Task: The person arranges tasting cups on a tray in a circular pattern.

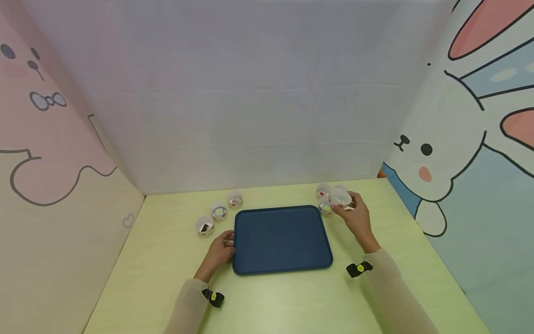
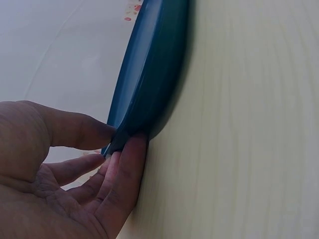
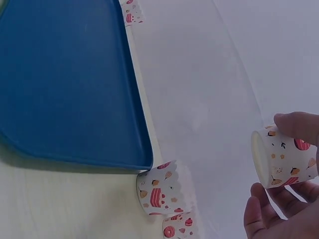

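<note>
At the near left of the table, our left hand pinches the left rim of the tray: thumb above, fingers pressed together beneath the edge. The tray lies flat at the table's centre.

Beyond the tray's far right corner, our right hand pinches a cup clear of the table, thumb on one side of it, curled fingers on the other. Two more cups stand just beside that corner. Three cups stand off the far left corner.

We judge the step to be the lift of one cup; the next move probably calls for carrying it over the tray and setting it upright.

The cups bear cake and doughnut prints. We read no writing.
</note>
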Demonstrator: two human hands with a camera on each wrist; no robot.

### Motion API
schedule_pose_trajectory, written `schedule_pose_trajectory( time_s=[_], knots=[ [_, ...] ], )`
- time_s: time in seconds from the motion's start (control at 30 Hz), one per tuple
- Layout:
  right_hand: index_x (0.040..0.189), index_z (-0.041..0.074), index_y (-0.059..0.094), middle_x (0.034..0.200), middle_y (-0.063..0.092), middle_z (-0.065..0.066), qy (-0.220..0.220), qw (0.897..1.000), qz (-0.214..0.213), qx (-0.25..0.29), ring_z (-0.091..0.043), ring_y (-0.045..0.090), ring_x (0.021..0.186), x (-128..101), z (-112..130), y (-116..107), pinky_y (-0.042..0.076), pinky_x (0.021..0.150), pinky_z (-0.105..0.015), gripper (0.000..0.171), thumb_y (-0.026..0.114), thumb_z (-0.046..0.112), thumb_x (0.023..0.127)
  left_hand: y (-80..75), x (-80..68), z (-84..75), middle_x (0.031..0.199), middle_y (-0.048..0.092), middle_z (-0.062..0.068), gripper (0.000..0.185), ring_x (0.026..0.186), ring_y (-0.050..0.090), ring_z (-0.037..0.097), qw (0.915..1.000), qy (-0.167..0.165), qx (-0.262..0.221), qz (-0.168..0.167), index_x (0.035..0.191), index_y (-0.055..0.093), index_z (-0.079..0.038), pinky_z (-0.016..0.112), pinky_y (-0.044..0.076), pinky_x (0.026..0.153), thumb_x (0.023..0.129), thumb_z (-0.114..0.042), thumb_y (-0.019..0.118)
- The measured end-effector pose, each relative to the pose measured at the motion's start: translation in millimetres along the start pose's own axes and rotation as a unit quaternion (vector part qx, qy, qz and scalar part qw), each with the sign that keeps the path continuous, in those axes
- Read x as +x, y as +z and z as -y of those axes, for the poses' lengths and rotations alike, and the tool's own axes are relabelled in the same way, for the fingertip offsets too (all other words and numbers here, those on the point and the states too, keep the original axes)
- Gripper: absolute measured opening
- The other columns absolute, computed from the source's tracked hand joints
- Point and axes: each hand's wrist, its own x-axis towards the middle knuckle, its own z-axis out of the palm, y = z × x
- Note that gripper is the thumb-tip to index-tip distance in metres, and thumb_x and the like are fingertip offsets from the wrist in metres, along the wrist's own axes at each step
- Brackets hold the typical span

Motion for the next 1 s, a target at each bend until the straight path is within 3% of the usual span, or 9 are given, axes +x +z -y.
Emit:
schedule_pose_trajectory(
  time_s=[0.2,0.47,1.0],
  knots=[
    [0.142,0.009,0.044,0.127,0.056,-0.013,-0.024,1.000,0.016,0.004,-0.006,0.051,0.102,1.0,11.7,6.4,0.046,0.077,-0.012,0.066,0.075,0.029,0.086,-0.5,0.3,-0.5,0.127,0.057,0.019,0.061,0.106,0.061,0.028,1.0000,0.006,0.003,-0.002,0.142,0.047,-0.002,0.035,0.055,0.062,0.083,0.007,0.056],
    [0.141,0.008,0.044,0.127,0.055,-0.016,-0.027,0.999,0.031,0.010,-0.021,0.053,0.110,-0.2,23.2,16.5,0.043,0.079,-0.011,0.065,0.075,0.026,0.086,-0.3,-1.9,-2.8,0.127,0.056,0.019,0.060,0.105,0.060,0.028,1.0000,0.002,-0.001,-0.005,0.141,0.048,-0.001,0.035,0.055,0.061,0.083,0.008,0.057],
    [0.142,0.003,0.044,0.128,0.058,-0.020,-0.052,0.996,0.063,0.018,-0.031,0.058,0.112,-3.9,47.6,54.5,0.048,0.091,-0.035,0.069,0.076,0.021,0.083,-0.1,-3.6,-1.9,0.127,0.056,0.020,0.060,0.104,0.061,0.029,1.0000,0.009,0.002,-0.004,0.141,0.048,-0.001,0.035,0.055,0.059,0.083,0.008,0.056]
  ],
)
